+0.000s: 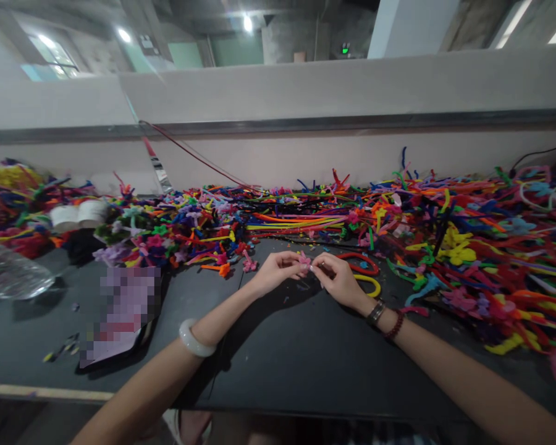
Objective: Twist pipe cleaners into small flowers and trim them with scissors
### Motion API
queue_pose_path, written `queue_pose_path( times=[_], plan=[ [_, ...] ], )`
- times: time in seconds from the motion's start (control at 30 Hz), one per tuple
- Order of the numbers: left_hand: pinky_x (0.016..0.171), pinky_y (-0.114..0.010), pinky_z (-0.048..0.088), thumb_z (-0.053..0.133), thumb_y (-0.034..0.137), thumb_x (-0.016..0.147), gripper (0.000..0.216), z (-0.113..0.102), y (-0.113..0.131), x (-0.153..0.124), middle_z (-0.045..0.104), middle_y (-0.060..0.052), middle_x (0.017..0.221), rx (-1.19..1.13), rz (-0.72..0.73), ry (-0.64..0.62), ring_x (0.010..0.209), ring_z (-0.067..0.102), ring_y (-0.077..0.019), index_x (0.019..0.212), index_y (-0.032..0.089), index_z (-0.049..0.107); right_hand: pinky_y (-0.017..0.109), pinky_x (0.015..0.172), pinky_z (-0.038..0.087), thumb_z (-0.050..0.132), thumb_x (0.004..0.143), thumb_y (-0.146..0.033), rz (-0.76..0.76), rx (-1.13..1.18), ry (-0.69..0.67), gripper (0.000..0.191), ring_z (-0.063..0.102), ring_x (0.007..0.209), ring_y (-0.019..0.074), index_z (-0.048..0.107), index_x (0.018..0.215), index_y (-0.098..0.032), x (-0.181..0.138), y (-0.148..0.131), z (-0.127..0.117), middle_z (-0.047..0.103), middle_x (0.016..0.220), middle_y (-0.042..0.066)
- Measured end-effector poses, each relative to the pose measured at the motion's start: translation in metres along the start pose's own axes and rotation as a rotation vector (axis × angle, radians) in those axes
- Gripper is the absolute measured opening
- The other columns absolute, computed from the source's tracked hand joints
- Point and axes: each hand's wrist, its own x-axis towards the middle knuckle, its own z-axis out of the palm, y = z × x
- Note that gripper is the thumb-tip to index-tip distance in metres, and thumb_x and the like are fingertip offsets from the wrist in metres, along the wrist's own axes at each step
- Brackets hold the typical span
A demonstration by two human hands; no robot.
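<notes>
Nearest me, the worktop [315, 364] is dark, flat and matt, with fine scraps scattered over it. On my left wrist is a smooth, glossy white bangle [196, 339]; beyond it to the left lies a flat device [125, 318] with a dark edge, its screen masked in blocks. My right wrist carries a dark band [376, 313] and a string of round, dark red beads [395, 326].

Further out, over the middle of the worktop, I find the pink flower [304, 261], small, soft and fuzzy with short lobes, between my two hands. My left grip [278, 272] is pinched on it, thumb against fingers. My right grip [339, 279] is likewise closed, its fingertips at the flower's right side; the exact contact is too small to make out.

Just beside the right hand lie a rounded red loop [370, 263] and a yellow loop [373, 285]. A loose flower [249, 263], also pink, sits to the left. To the far left is clear, crinkled plastic [16, 272].

Behind, fuzzy stems [301, 224] lie straight and side by side, within a tangled, many-coloured heap [484, 272]. Two white rolls [78, 214] stand at its left. A pale, smooth wall [259, 157] with a grey rail [278, 125] closes the back.
</notes>
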Motion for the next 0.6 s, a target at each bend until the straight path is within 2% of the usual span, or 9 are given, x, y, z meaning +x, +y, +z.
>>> queue_pose_path(
  times=[0.13,0.3,0.6],
  plan=[
    [0.060,-0.024,0.047,0.057,0.036,0.067,0.032,-0.0032,0.0016,0.0006,0.061,-0.005,0.070,-0.023,0.017,0.070,0.063,0.058,-0.0122,0.087,0.011,0.058,0.020,0.043,0.038,0.044,0.079,-0.026,0.023,0.004,0.006,0.012,0.046,0.049,0.0088,0.050,0.073,-0.018,0.0003,0.0023,0.0003,0.051,0.069,0.002],
    [0.059,-0.022,0.046,0.059,0.030,0.065,0.028,-0.0030,0.0000,0.0001,0.060,-0.004,0.070,0.002,0.078,0.016,0.063,0.057,-0.0112,0.086,0.011,0.058,0.020,0.042,0.037,0.044,0.079,-0.025,0.034,0.003,0.017,0.011,0.047,0.048,0.0088,0.050,0.074,-0.018,0.0008,0.0035,0.0009,0.050,0.066,0.001],
    [0.060,-0.024,0.047,0.062,0.026,0.063,0.033,0.0021,-0.0001,-0.0019,0.062,-0.004,0.069,-0.011,0.016,-0.032,0.063,0.059,-0.0124,0.092,0.011,0.054,0.020,0.041,0.037,0.044,0.079,-0.028,0.023,0.026,0.013,0.012,0.046,0.048,0.0091,0.051,0.077,-0.018,0.0016,0.0036,0.0007,0.051,0.065,0.001]
  ],
)
